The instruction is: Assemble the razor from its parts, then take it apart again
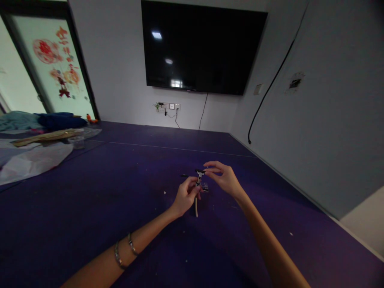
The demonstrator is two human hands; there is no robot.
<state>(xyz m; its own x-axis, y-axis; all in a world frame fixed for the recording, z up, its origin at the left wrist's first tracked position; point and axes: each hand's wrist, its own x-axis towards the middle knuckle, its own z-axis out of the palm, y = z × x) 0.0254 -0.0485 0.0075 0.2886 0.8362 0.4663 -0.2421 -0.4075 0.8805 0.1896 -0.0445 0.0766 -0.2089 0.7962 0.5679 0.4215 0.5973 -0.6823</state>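
Observation:
My left hand is closed around the neck of a razor, and the pale handle sticks out below the fingers. The razor's dark, wide head points up and away from me. At the right end of that head, my right hand pinches with thumb and forefinger, the other fingers loosely stretched out. Just behind the left fingertips lies a small clear plastic case, partly hidden by the hand. A small dark piece rests on the purple surface left of the razor head; its kind is too small to tell.
The purple surface carries a few white scraps. At the left lie plastic sheets, a flattened brown piece, a clear cup and dark blue cloth. A black cable hangs along the right wall, and a television hangs ahead.

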